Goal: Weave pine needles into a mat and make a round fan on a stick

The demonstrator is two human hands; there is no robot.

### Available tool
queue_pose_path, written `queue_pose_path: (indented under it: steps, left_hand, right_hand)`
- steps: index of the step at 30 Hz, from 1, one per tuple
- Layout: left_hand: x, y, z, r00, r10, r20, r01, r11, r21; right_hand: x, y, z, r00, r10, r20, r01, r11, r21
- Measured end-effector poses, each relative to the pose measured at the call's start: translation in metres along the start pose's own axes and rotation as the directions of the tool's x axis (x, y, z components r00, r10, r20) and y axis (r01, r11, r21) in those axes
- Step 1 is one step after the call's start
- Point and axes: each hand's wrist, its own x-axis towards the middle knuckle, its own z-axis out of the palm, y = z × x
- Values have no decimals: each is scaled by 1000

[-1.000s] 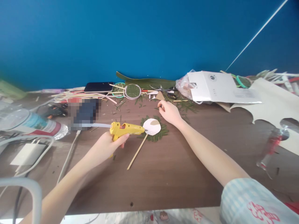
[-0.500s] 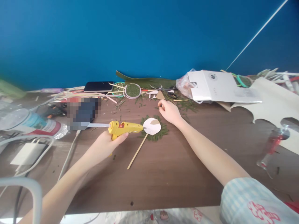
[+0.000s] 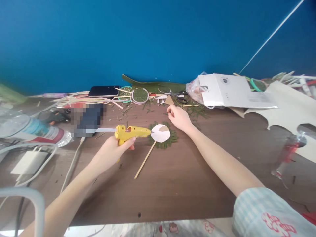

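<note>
left hand [image 3: 112,153]: closed around the grip of a yellow glue gun [image 3: 130,132], a finger curled under the body at the trigger. gun held level, nozzle pointing right, its tip at the left edge of a white paper disc [image 3: 160,133]. a pale glue stick juts from the back of the gun toward the left.

right hand [image 3: 179,118]: fingers curled loosely inward, knuckles up, resting on the table just beyond the upper right of the disc; whether anything is pinched in it cannot be told. forearm runs back to a pale blue checked sleeve [image 3: 266,214] at lower right.

white paper disc: lies flat on a ring of green leaf sprigs [image 3: 172,138] that shows around its rim; a tan patch at its upper right. a thin wooden stick [image 3: 144,161] runs from under the disc down and left across the brown table [image 3: 177,184].

further out, far edge of table: round green-filled hoop [image 3: 140,95], dark phone [image 3: 104,91] lying flat, long green leaf [image 3: 158,86] against the blue wall.

right: white paper bag [image 3: 232,92] lying flat over a clear plastic bag; cut cream sheet [image 3: 288,112]; clear bottle [image 3: 287,154] lying on its side.

left: plastic bottle with printed label [image 3: 37,131], white cables [image 3: 71,168], white charger block [image 3: 28,163].
</note>
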Motion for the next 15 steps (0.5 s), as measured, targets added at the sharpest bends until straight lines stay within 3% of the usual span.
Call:
queue_pose_path:
  steps: [8,15]
  left_hand:
    - [1,-1,2,997,18,-80,-11,996,88]
    - [5,-1,2,999,17,-30,-16,999,36]
  right_hand:
    - [0,1,0,1000,-13,-7,13,1000,10]
    - [0,0,0,1000,-10,-6,10,1000,11]
